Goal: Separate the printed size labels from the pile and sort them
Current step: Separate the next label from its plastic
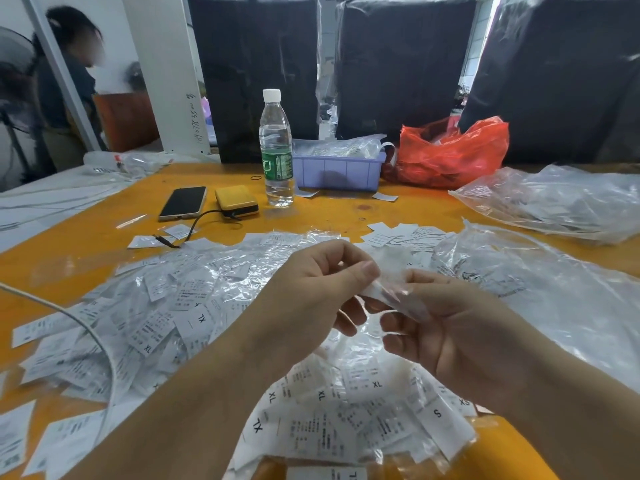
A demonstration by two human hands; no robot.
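Both hands meet at the centre of the frame: the left hand (322,289) and the right hand (446,327) each pinch an end of one small white printed label (391,297), blurred, held up above the heap.

Largest in view is the orange table top (346,209) filling the middle band. Across its lower half spreads the loose pile of white printed size labels (166,320), mixed with crinkled clear plastic film (561,306) that runs off to the right. At upper right sits a crumpled red plastic bag (450,154), with a lilac plastic tray (339,171) beside it, then a clear water bottle with a green wrapper (276,147), a black phone (183,203) and a yellow power bank (237,201).

My worry is the film: it is slippery and tangled through the heap, so a tug could drag neighbouring labels off the table edge or hide sizes beneath a fold. Two labels stuck together might also be sorted as one.

Readable print: "XL" on many labels at lower left and lower centre, "S" at lower right, and "XS" just beside it. The finer text is too small to read.
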